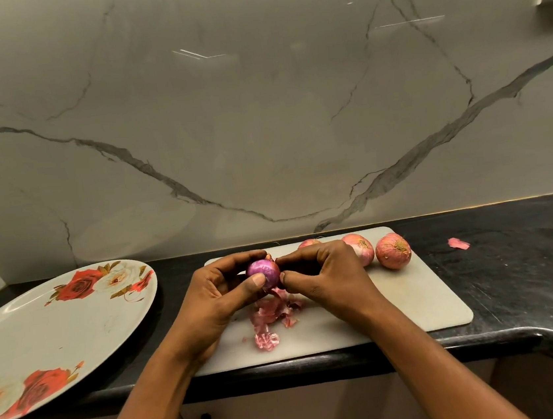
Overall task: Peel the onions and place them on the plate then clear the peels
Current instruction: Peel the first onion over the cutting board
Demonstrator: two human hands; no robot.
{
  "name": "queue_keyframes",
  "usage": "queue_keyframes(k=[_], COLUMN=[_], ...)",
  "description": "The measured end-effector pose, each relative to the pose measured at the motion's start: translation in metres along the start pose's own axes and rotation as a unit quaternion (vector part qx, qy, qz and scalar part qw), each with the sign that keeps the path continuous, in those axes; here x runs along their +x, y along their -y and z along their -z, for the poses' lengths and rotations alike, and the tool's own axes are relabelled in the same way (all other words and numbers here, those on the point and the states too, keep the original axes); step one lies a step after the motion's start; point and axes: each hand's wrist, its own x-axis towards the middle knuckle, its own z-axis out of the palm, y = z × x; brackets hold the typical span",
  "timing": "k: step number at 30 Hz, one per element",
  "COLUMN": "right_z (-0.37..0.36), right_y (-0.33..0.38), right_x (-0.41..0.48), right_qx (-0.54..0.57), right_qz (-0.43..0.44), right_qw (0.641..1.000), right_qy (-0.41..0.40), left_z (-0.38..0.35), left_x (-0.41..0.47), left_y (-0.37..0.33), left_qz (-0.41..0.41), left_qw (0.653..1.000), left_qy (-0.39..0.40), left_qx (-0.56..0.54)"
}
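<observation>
A rose-patterned plate (57,324) lies on the left of the black counter (516,268). Above the cutting board (416,296), the left hand (216,295) cups a purple onion (264,273) and the right hand (324,276) pinches its side. Peels (273,313) lie beneath, with unpeeled onions (393,251) to the right.

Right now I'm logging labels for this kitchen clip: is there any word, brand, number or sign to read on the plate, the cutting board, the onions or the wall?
None: no word, number, brand or sign can be read anywhere in view.
The plate bears only printed roses; the cutting board, the onions, the peels, the counter and the wall carry no writing.
</observation>
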Motion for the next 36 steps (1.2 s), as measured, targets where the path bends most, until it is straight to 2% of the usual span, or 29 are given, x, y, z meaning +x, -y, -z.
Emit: queue_keyframes(k=[15,24,30,36], right_z=[0.000,0.000,0.000,0.000], right_y=[-0.004,0.003,0.000,0.008], right_x=[0.003,0.003,0.004,0.003], right_qx=[0.017,0.092,0.059,0.120], right_qz=[-0.013,-0.067,-0.062,-0.101], right_qw=[1.000,0.993,0.996,0.987], right_qy=[0.000,0.023,0.010,0.027], left_z=[0.001,-0.002,-0.001,0.000], left_x=[-0.002,-0.004,-0.005,-0.005], left_y=[-0.001,-0.002,-0.004,-0.003], left_qz=[-0.003,-0.026,-0.023,-0.033], left_qw=[1.000,0.999,0.999,0.999], left_qy=[0.014,0.024,0.026,0.027], left_qx=[-0.014,0.015,-0.012,0.005])
